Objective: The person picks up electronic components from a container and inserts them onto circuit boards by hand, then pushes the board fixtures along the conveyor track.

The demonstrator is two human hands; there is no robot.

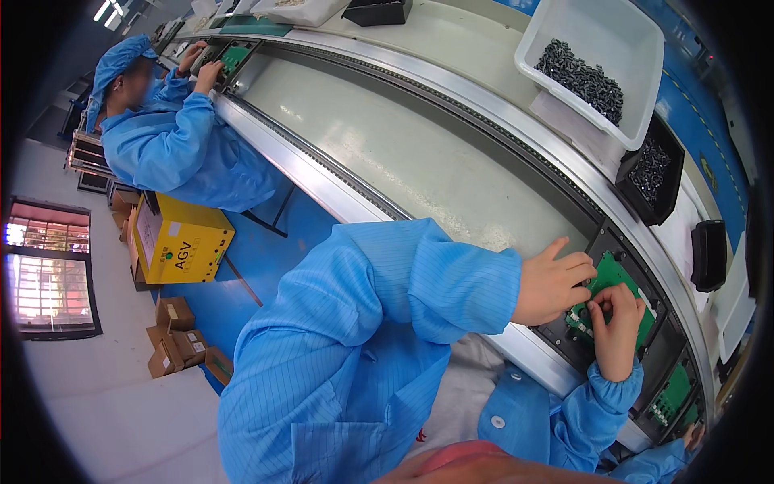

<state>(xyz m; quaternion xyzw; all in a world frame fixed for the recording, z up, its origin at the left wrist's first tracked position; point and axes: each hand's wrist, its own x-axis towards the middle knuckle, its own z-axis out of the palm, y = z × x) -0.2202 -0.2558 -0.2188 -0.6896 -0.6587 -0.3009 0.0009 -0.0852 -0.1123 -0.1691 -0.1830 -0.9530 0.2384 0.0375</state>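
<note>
A green circuit board (647, 326) lies in a black carrier (606, 241) on the conveyor in front of me. My left hand (555, 284) reaches over the board's near left side, its fingers spread and curved, the lower fingertips at the board's edge. My right hand (617, 335) is bent down onto the board beside it, thumb and forefinger pinched together. Whatever small part may be between them is hidden by the fingers. A row of small white parts (577, 324) runs along the board's near edge, just below my hands.
Beyond the conveyor rail (451, 101) stand a white bin (568, 20) of small black parts, a black tray (645, 211) of metallic parts and a black box (709, 256). Another green board (671, 395) sits to the right, near another person's hand (693, 436). A co-worker (173, 137) handles a board far left.
</note>
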